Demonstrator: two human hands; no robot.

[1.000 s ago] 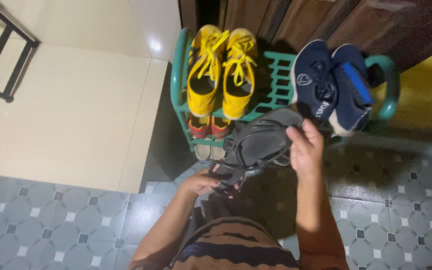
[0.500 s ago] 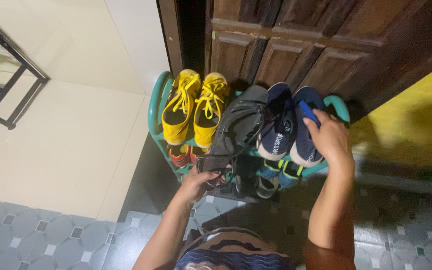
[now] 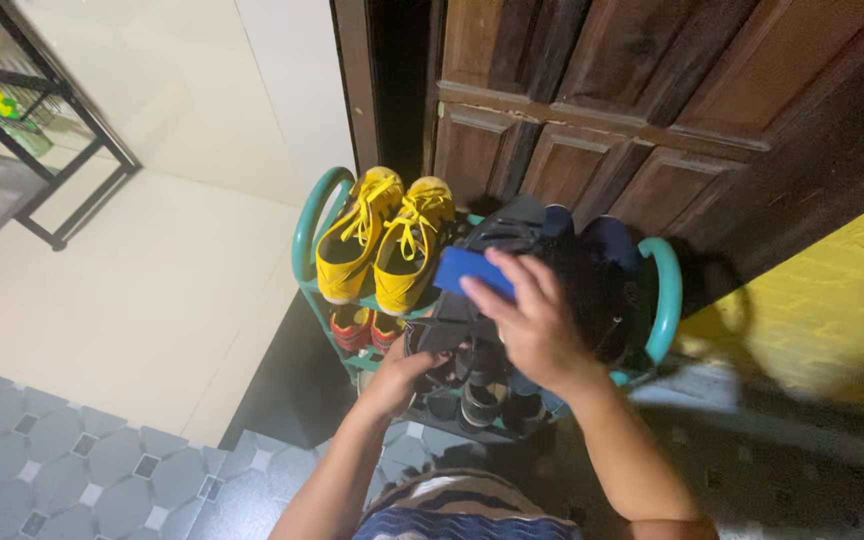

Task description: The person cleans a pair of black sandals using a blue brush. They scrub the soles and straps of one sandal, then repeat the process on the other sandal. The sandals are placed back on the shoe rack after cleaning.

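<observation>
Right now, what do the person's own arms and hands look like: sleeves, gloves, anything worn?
Both forearms are bare, with no sleeves in view. The left hand and right hand wear no gloves; no ring, watch or band is visible. At the bottom edge is a striped garment, in brown, cream and dark blue bands.

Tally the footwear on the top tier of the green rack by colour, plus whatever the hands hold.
Yellow lace-up sneakers: 2
Navy sneakers, mostly hidden behind the hands: 2
Dark grey sandals, left hand at the heel end: at least 1, exact count hidden
Blue flat object under the right hand: 1
Total: at least 6
</observation>
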